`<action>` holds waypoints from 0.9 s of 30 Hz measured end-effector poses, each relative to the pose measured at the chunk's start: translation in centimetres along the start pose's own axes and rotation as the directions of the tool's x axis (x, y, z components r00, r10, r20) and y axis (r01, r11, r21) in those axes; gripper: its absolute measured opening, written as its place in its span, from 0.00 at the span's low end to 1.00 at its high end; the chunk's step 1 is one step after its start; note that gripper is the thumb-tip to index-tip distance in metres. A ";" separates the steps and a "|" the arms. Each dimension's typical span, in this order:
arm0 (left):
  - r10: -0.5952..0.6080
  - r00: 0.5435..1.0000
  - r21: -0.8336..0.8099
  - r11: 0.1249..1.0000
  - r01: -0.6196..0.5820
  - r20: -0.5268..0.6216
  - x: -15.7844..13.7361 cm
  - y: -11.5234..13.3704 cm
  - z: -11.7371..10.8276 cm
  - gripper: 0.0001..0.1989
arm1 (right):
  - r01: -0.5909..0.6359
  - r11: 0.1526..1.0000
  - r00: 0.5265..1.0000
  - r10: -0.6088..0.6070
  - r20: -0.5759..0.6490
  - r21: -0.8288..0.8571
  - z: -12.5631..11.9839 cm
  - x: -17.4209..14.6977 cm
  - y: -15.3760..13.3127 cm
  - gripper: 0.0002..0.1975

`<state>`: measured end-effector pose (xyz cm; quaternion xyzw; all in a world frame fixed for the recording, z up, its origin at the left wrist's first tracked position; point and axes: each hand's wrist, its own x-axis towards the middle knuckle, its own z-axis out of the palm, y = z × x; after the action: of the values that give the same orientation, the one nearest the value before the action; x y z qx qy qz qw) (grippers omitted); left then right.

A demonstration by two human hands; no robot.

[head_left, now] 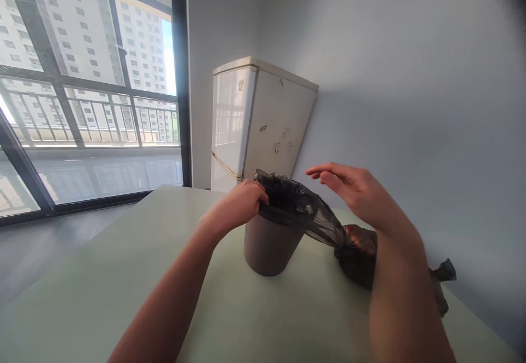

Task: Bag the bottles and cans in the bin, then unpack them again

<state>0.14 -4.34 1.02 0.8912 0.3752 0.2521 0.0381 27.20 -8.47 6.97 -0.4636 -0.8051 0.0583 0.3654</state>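
- Bare forearms (176, 292) reach up from below, leading to my two hands.
- Directly under my left hand (249, 196) stands the bin (271, 248): smooth, grey-brown, round, tapering to its base.
- Sheer black film (318, 215), thin and crinkled, lines its mouth and folds over the rim; my left fingers are curled tight on it there.
- My right hand (349, 188) holds nothing, fingers extended and thumb apart, above the film's right-hand stretch.
- Below that hand, the film narrows into puckers beside a lumpy dark bundle (355, 264), partly behind my forearm; I cannot tell whether they join.
- Beneath everything spreads a pale, greenish, smooth tabletop (230, 319).
- Beyond my grip rises a boxy white refrigerator (275, 116), its side panel marked with brownish flaking patches.
- Farther left, dark-framed glass (152, 67); to the right, a plain matte wall (411, 78).
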 end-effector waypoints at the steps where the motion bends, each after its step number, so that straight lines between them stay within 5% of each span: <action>1: 0.003 1.000 -0.019 1.000 -0.003 0.003 0.1 0.1 -0.2 0.23 | 0.001 1.000 1.000 -0.001 0.007 -0.022 -0.2 -1.5 -0.5 0.17; 6: 0.028 0.998 -0.124 0.992 -0.020 0.064 -0.6 1.3 -1.9 0.18 | 0.125 0.971 0.976 -0.084 0.200 -0.203 1.4 -4.9 -2.1 0.27; 11: 0.180 0.975 -0.196 0.969 -0.152 0.133 -1.4 1.3 -3.2 0.10 | 0.146 0.957 0.961 -0.078 0.265 -0.252 3.2 -4.5 -2.0 0.03; 14: 0.253 0.962 -0.184 0.956 -0.231 0.108 -1.3 1.1 -3.4 0.08 | 0.218 0.952 0.949 -0.155 0.276 -0.215 3.3 -4.5 -2.0 0.08; 17: 0.234 0.968 -0.175 0.961 -0.216 0.090 -1.3 1.1 -3.6 0.09 | 0.257 0.958 0.936 -0.214 0.278 -0.129 2.9 -4.7 -2.3 0.08; 21: 0.199 0.958 -0.126 0.976 -0.176 0.205 -2.0 0.9 -4.4 0.09 | 0.252 0.965 0.890 -0.200 0.411 -0.077 2.4 -5.0 -2.5 0.08; 27: -0.054 0.958 0.001 0.998 0.056 0.283 -2.7 -1.2 -4.8 0.11 | 0.154 0.987 0.793 -0.090 0.602 -0.056 2.1 -4.7 -1.1 0.09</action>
<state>-4.50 -5.98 3.72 0.9071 0.3896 0.1225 0.1016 26.43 -12.28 3.41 -0.3867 -0.9092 0.1366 0.0719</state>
